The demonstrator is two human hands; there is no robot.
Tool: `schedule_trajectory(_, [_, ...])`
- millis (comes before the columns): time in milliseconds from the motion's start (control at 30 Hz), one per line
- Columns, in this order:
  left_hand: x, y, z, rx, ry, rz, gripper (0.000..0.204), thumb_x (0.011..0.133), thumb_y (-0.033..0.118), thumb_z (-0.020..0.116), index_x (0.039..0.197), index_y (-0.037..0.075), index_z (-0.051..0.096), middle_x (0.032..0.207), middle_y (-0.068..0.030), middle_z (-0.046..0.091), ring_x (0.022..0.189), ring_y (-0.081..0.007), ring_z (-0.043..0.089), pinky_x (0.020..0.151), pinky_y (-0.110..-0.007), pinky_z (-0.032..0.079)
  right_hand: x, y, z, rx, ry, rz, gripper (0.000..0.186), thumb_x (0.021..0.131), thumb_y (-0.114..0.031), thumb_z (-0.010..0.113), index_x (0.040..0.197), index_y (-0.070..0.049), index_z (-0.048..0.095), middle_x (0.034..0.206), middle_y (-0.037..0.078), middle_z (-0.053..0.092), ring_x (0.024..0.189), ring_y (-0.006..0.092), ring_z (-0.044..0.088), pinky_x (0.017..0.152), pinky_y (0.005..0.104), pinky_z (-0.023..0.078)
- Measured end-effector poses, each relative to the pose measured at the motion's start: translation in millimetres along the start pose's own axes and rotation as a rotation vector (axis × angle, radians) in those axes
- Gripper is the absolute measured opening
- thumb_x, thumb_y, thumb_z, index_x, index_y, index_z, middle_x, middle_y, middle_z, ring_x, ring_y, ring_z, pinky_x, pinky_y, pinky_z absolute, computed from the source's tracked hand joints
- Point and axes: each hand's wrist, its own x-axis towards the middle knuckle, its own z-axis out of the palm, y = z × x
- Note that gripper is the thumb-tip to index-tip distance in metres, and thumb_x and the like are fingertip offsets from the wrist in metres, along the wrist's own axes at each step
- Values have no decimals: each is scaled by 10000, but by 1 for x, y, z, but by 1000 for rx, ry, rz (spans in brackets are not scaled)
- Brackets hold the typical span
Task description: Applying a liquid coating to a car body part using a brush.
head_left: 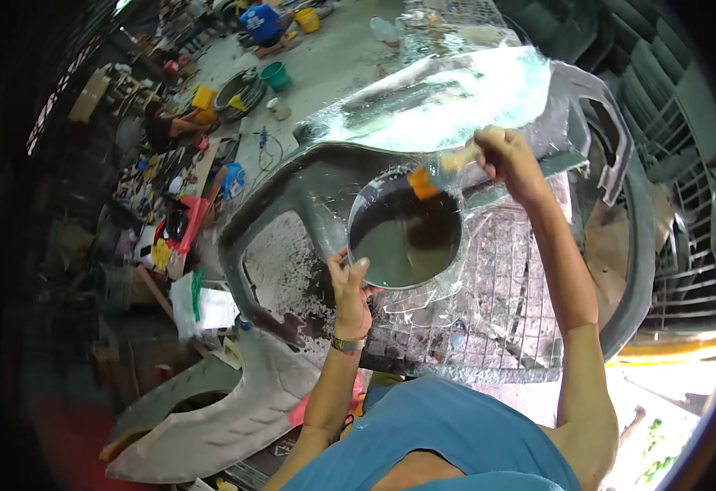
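Right grip (pixel 507 159) holds brush (pixel 425 183) leftward, over bucket (pixel 404 287); left grip (pixel 350 288) on bucket's rim.

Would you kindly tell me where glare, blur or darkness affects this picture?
In the head view, glare bleaches the glossy panel and lower-right ground; the brush in the right hand looks slightly smeared; black vignetting surrounds the fisheye image.
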Motion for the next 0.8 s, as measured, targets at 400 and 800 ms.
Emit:
schedule_trajectory(400, [3, 4, -11, -104, 108, -23, 551, 831, 228, 669, 1261, 99, 349, 1136, -83, 541, 985, -114, 556, 802, -235, 486, 193, 53, 45, -441, -416, -441, 181, 915, -125, 594, 1030, 6, 641, 900, 74, 692, 765, 147, 637, 680, 260, 512])
schedule_trajectory(800, [8, -11, -60, -74, 59, -89, 608, 784, 215, 690, 1261, 57, 347, 1235, -137, 482, 1125, -188, 487, 979, -328, 413, 185, 27, 13, -683, -455, -362, 224, 900, -36, 591, 1120, -30, 635, 1012, 47, 670, 868, 123, 595, 746, 273, 483])
